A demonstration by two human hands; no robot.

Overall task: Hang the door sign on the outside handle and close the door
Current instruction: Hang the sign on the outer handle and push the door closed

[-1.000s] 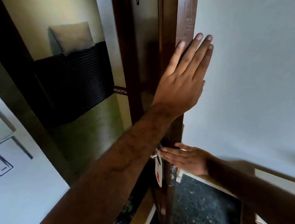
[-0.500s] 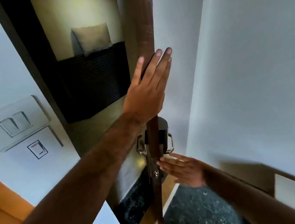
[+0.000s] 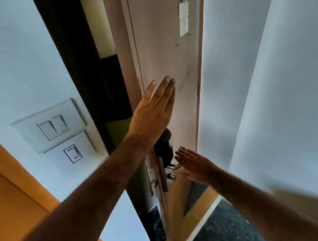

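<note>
Left hand flat, grip wide and empty, against the pale wooden door to swing it shut; right hand likewise spread, beside the metal lever handle.

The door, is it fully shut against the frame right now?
No, the door is still ajar: a dark gap shows between its edge and the frame on the left, while the left hand lies flat on it.
</note>
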